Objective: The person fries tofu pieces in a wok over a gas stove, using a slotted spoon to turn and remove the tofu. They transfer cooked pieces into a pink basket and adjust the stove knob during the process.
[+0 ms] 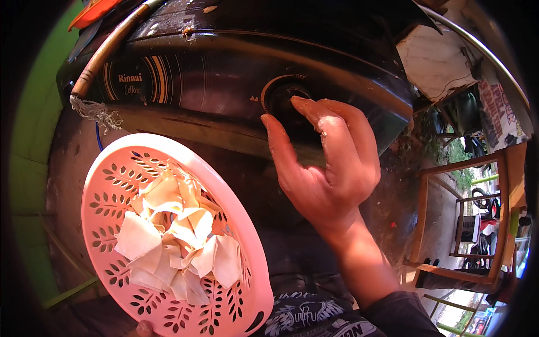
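Observation:
My right hand is at the control knob of a black Rinnai gas stove, its thumb and fingertips around the knob's near side. A pink plastic colander with leaf-shaped holes is tilted at the lower left, in front of the stove. Flat, pale, folded pieces of what looks like dough lie in it. Of my left hand only a fingertip shows, at the colander's bottom rim; the rest is hidden beneath it or out of view.
A wooden handle with frayed strands at its end lies across the stove's left corner. An orange item is at the top left. A wooden frame stands at the right, with a white surface above it in the picture.

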A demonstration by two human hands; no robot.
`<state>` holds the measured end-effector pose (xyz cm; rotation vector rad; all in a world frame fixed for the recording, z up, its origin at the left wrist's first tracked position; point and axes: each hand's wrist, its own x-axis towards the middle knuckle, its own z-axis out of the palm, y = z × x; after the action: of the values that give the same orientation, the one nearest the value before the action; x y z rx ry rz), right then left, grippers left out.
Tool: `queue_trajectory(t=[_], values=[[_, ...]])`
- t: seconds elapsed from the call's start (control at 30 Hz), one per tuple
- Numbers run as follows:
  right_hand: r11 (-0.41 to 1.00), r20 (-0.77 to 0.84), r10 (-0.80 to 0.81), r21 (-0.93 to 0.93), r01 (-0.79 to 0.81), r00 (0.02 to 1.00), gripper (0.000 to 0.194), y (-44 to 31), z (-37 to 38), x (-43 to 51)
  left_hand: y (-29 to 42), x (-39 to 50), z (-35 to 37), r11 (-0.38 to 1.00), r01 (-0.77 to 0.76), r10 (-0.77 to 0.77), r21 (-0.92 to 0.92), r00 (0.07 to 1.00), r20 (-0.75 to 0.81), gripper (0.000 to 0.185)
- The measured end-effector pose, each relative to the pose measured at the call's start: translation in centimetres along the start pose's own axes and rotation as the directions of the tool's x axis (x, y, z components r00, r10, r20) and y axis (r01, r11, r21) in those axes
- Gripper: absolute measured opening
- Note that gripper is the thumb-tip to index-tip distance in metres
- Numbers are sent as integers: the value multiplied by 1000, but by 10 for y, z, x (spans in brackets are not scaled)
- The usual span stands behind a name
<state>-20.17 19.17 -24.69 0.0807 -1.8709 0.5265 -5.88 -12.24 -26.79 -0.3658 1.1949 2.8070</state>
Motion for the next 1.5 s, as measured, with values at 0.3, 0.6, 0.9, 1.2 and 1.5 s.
queue_trajectory(t=[0.3,0.6,0.9,1.2,1.5], values=[[997,-20,43,60,-42,999,23,-7,1,10,0,-2,0,999,-7,6,38,1000,25,90],[998,-45,16,56,-14,999,25,-2,0,10,0,-9,-2,998,-5,3,56,1000,30,90],[996,-20,42,80,-41,999,22,-8,4,0,4,-11,-11,998,-7,5,61,999,31,91],[997,-58,21,70,-17,998,25,-29,26,-8,16,1,-37,998,-2,0,58,999,32,92],[998,-14,5,70,-4,1000,25,-33,24,-3,20,-5,-36,998,-8,7,70,1000,10,92]])
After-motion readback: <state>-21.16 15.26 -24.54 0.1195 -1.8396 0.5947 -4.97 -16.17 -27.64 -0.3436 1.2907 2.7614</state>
